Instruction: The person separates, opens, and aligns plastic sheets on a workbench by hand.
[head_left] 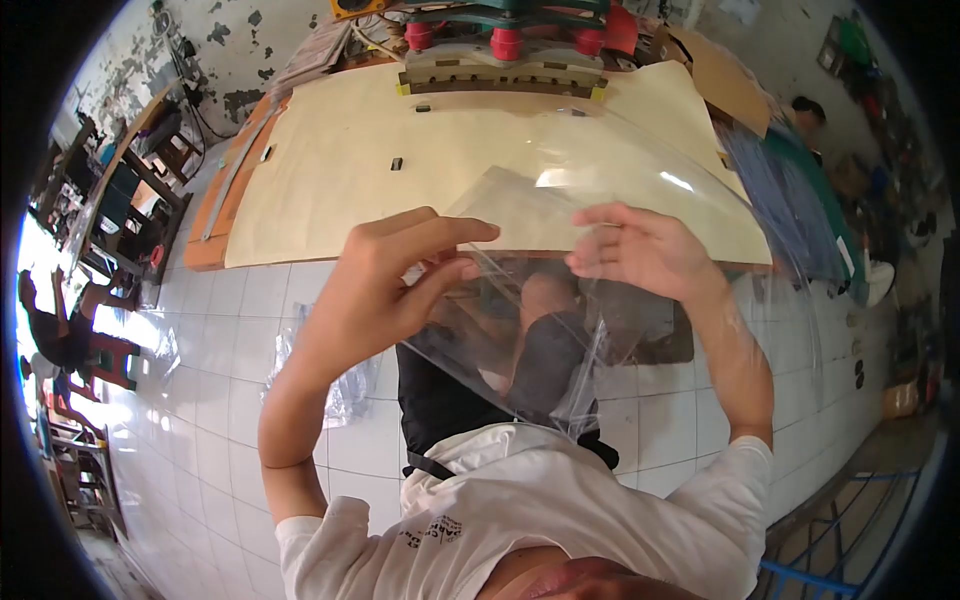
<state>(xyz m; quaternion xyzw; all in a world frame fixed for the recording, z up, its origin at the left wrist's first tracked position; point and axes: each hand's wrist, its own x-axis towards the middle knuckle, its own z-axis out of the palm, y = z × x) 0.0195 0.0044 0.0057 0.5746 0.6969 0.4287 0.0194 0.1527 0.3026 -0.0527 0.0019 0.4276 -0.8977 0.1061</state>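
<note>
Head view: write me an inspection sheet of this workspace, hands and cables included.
Surface: cream sheet over a wooden table, small dark pieces on it.
Job's things: clear plastic sheet, creased, partly over the table's near edge.
Clutter: crumpled plastic on the floor; cardboard at the table's far right.
Left hand: thumb and index finger at the clear plastic sheet; grip unclear.
Right hand: fingers slightly curled near it; grip unclear.
Cables: dark cable by the left wall.
Surroundings: machine with red parts beyond; another person at far left.
</note>
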